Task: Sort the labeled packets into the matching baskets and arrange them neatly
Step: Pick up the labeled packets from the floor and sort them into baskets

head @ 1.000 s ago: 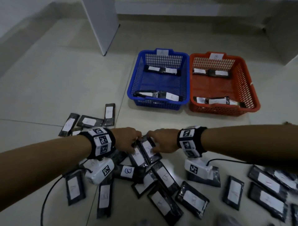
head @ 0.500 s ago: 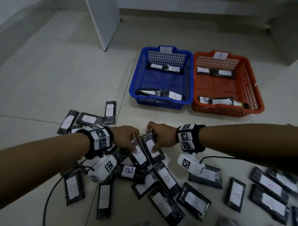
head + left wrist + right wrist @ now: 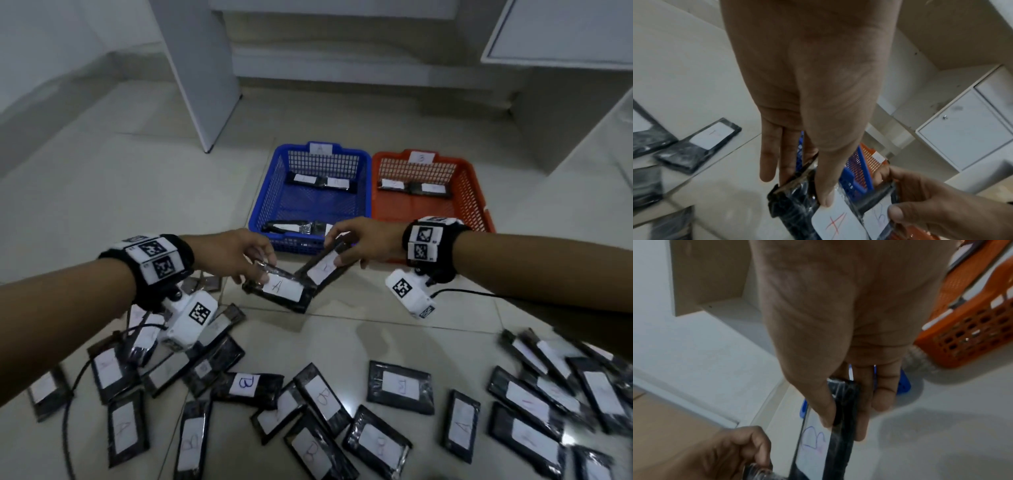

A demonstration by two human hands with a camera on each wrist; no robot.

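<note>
Each grip pinches one packet above the floor, left hand (image 3: 236, 253) on the A packet (image 3: 279, 287), right hand (image 3: 368, 240) on the B packet (image 3: 323, 265), near the blue basket (image 3: 263, 192) and orange basket (image 3: 479, 202), each holding a few, while many loose packets (image 3: 322, 397) await sorting.

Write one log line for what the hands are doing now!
left hand: holds A packet | right hand: holds B packet | both lifted, near blue basket

The tiled floor (image 3: 137, 192) carries scattered black labeled packets (image 3: 399, 387), a blue basket (image 3: 267, 205) and an orange basket (image 3: 479, 202).
</note>
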